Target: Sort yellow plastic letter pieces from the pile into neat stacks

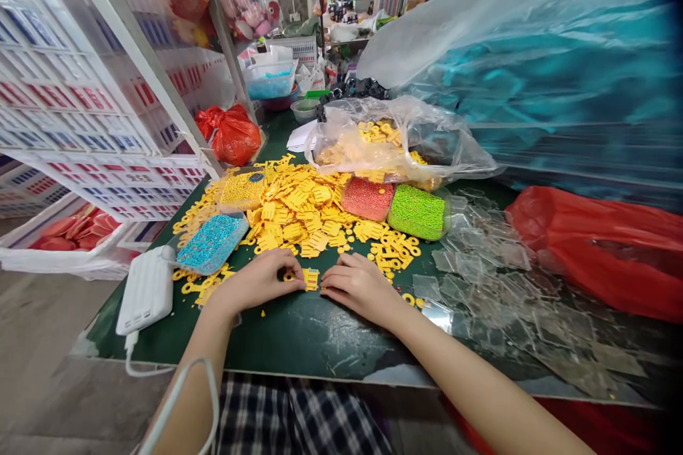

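Note:
A small yellow plastic piece [311, 279] with rows of slots and some coloured beads in it lies near the table's front edge. My left hand [261, 279] pinches its left side between thumb and forefinger. Just right of the piece is my right hand [363, 288], fingers drawn together at the tips; whatever they hold is too small to make out. Beyond the hands spreads a heap of yellow plastic pieces [299, 199]. Around it stand clear trays of blue beads [210, 242], yellow beads [242, 190], red beads [367, 199] and green beads [419, 212].
Many clear plastic sheets [496, 263] cover the table's right side, beside a red bag [597, 249] and a large bag of blue items [544, 92]. A white power bank [146, 289] with a cable lies left. Behind are an open bag of yellow parts [384, 138] and stacked crates [90, 85].

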### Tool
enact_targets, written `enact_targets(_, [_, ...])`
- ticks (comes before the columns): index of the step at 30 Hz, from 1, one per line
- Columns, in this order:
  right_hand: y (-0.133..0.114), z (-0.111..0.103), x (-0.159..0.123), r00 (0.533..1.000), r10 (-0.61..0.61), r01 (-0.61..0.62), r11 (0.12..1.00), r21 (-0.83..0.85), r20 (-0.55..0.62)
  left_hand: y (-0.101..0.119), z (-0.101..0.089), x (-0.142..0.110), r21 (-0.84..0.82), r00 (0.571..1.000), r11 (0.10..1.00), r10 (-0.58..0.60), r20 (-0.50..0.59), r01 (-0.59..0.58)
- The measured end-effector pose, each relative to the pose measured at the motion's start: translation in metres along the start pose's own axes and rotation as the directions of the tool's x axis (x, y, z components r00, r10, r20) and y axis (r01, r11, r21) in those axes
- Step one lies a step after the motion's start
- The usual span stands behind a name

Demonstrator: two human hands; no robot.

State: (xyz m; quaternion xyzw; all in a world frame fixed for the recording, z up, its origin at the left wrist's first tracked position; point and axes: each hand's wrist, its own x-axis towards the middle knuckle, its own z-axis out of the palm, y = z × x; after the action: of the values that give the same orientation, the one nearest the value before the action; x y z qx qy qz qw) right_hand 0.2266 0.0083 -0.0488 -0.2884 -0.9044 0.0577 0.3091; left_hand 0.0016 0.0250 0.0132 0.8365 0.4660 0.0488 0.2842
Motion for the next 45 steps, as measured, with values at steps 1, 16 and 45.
enact_targets(1, [0.001,0.0,0.0,1.0,0.015,-0.015,1.0,-0.01,-0.026,0.006,-0.005,0.008,-0.019,1.0,1.0,0.022,-0.008,-0.022])
enact_targets(16, [0.006,-0.014,0.003,0.751,0.314,-0.349,0.936,0.054,-0.581,0.07,-0.009,0.12,-0.099,0.89,0.959,0.206,-0.406,-0.267])
enact_targets(45, [0.0,-0.012,0.0,0.815,0.407,-0.346,0.913,0.217,-0.413,0.038,-0.013,0.053,-0.349,0.955,0.89,0.259,-0.147,-0.295])
